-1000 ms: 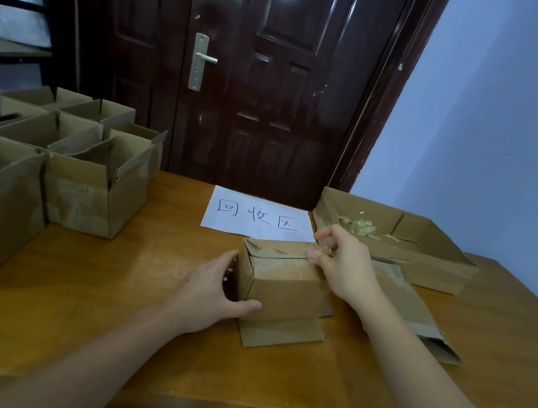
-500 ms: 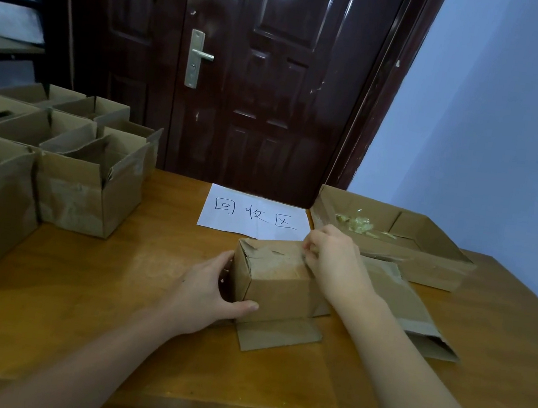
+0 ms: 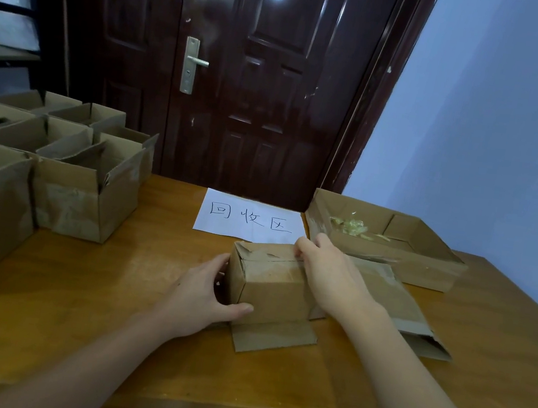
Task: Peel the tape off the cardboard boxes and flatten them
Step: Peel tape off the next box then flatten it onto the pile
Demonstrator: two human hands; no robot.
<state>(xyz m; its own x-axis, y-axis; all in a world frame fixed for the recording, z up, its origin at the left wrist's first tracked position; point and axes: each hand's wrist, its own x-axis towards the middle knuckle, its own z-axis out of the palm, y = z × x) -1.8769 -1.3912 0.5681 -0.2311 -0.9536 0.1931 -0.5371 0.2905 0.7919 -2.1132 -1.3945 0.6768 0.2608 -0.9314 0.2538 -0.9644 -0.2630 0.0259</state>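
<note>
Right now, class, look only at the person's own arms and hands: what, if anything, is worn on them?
Nothing shows: the left hand and right hand are bare, with no gloves, rings, watch or bracelets visible. Both forearms are uncovered to the frame's bottom edge; no sleeve appears.

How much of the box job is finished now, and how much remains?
Done: one flattened box lies on the table, peeled tape in the tray. In hand: left hand steadies a small box; right hand works its top seam. Left: the open boxes at left.
</note>
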